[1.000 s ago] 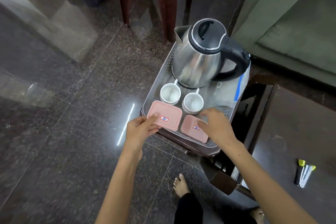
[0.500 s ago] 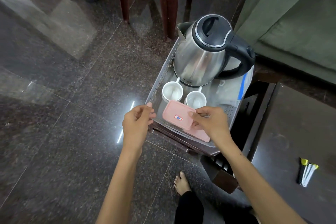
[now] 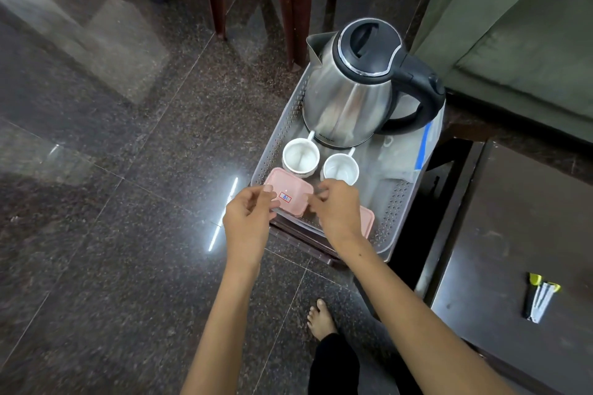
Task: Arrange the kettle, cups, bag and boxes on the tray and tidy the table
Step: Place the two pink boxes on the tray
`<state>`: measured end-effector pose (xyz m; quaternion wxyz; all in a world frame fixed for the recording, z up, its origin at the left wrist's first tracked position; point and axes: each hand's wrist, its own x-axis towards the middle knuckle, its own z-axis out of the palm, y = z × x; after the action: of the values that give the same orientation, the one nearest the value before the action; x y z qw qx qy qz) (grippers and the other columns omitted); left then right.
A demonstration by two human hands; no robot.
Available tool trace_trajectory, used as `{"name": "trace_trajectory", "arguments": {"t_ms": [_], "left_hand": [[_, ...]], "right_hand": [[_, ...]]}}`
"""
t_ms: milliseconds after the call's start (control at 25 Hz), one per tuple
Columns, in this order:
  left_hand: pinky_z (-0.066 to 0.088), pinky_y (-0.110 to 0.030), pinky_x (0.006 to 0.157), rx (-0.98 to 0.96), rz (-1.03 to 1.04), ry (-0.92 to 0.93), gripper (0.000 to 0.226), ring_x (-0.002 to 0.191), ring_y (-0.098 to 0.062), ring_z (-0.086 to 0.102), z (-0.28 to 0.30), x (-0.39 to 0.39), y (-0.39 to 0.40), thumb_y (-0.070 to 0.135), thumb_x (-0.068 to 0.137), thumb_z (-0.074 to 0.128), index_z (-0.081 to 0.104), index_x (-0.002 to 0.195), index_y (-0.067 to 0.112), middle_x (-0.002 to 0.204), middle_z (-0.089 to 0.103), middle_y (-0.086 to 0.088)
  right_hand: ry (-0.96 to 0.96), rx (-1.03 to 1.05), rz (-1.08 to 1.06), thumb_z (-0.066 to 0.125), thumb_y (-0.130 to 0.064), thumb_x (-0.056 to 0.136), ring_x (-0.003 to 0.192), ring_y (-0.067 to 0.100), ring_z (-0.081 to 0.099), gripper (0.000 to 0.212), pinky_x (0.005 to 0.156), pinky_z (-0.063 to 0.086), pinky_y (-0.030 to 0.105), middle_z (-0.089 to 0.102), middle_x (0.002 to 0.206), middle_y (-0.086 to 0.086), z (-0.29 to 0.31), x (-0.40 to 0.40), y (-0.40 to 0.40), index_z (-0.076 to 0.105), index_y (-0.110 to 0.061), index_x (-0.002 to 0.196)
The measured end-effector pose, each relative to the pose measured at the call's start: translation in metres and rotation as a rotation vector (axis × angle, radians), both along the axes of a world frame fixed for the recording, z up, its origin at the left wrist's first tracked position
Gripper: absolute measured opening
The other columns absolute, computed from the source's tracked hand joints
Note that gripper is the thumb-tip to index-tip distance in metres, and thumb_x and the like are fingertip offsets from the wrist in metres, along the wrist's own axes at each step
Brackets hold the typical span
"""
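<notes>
Labelled box [image 3: 288, 196] shifted, hiding tray [image 3: 279, 138].

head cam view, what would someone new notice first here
The shiny steel kettle with its black lid stands at the far end of the perforated grey tray. In front of it sit two white cups, and nearer still the left hand and right hand hold a pink box between them.
</notes>
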<state>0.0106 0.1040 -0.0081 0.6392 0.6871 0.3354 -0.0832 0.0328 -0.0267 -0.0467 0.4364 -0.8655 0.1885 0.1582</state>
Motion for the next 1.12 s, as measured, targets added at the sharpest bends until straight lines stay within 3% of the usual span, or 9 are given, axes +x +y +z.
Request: {"name": "trace_trajectory", "arguments": {"t_ms": [80, 200, 240, 280, 400, 520, 840, 1120], "left_hand": [[0.053, -0.026, 0.080, 0.096, -0.063, -0.020, 0.016, 0.086, -0.019, 0.068, -0.003, -0.002, -0.003, 0.015, 0.094, 0.055, 0.067, 0.102, 0.007, 0.094, 0.072, -0.008], [0.043, -0.001, 0.070, 0.386, -0.332, -0.133, 0.019, 0.079, -0.003, 0.062, -0.004, -0.004, -0.010, 0.016, 0.094, 0.056, 0.070, 0.105, 0.011, 0.098, 0.071, 0.001], [0.042, 0.000, 0.069, 0.446, -0.425, -0.172, 0.020, 0.079, -0.003, 0.062, -0.004, -0.002, -0.013, 0.014, 0.093, 0.056, 0.071, 0.106, 0.011, 0.101, 0.070, 0.002], [0.045, -0.004, 0.073, 0.502, -0.521, -0.198, 0.022, 0.082, -0.008, 0.062, -0.006, 0.000, -0.016, 0.012, 0.093, 0.055, 0.071, 0.108, 0.011, 0.106, 0.069, 0.001], [0.053, -0.036, 0.079, 0.770, -0.806, -0.139, 0.025, 0.094, -0.028, 0.062, -0.011, 0.007, -0.026, 0.013, 0.092, 0.051, 0.070, 0.109, 0.010, 0.112, 0.065, -0.010], [0.049, -0.041, 0.082, 0.958, -0.919, -0.040, 0.028, 0.102, -0.032, 0.056, -0.013, 0.009, -0.031, 0.017, 0.093, 0.049, 0.069, 0.112, 0.014, 0.120, 0.053, -0.014], [0.048, -0.044, 0.084, 0.985, -0.940, 0.040, 0.031, 0.116, -0.033, 0.047, -0.015, 0.003, -0.037, 0.019, 0.094, 0.049, 0.064, 0.120, 0.018, 0.130, 0.041, -0.016], [0.047, -0.041, 0.079, 0.978, -0.898, 0.027, 0.028, 0.101, -0.034, 0.056, -0.013, 0.002, -0.033, 0.017, 0.092, 0.048, 0.067, 0.114, 0.014, 0.123, 0.047, -0.016]], "right_hand": [[-0.001, -0.071, 0.001, 0.073, -0.020, 0.081, 0.080, 0.023, 0.070, 0.017, 0.078, 0.056, 0.039, 0.075, 0.088, 0.008, 0.006, -0.009, -0.016, 0.071, -0.011, 0.095], [-0.009, -0.312, 0.094, 0.070, -0.018, 0.081, 0.088, 0.024, 0.068, 0.019, 0.080, 0.055, 0.037, 0.072, 0.100, 0.004, 0.016, -0.031, -0.049, 0.071, -0.017, 0.100], [-0.001, -0.364, 0.123, 0.069, -0.016, 0.081, 0.089, 0.027, 0.066, 0.024, 0.080, 0.054, 0.037, 0.069, 0.105, 0.005, 0.018, -0.037, -0.057, 0.069, -0.016, 0.105], [0.019, -0.395, 0.141, 0.068, -0.015, 0.081, 0.089, 0.029, 0.065, 0.028, 0.079, 0.053, 0.039, 0.064, 0.109, 0.007, 0.019, -0.041, -0.062, 0.067, -0.014, 0.109], [0.065, -0.432, 0.136, 0.066, -0.014, 0.082, 0.093, 0.033, 0.062, 0.033, 0.081, 0.052, 0.040, 0.056, 0.116, 0.010, 0.020, -0.042, -0.069, 0.063, -0.014, 0.115], [0.086, -0.504, 0.186, 0.066, -0.020, 0.083, 0.101, 0.031, 0.057, 0.031, 0.079, 0.050, 0.038, 0.058, 0.113, 0.008, 0.018, -0.036, -0.064, 0.062, -0.018, 0.114], [0.043, -0.253, 0.127, 0.074, -0.010, 0.077, 0.101, 0.031, 0.062, 0.039, 0.087, 0.050, 0.040, 0.065, 0.111, 0.008, 0.013, -0.028, -0.054, 0.068, -0.023, 0.113], [0.006, -0.295, 0.135, 0.072, -0.010, 0.079, 0.101, 0.032, 0.062, 0.039, 0.086, 0.051, 0.041, 0.065, 0.112, 0.008, 0.006, -0.031, -0.055, 0.066, -0.024, 0.115]]}}
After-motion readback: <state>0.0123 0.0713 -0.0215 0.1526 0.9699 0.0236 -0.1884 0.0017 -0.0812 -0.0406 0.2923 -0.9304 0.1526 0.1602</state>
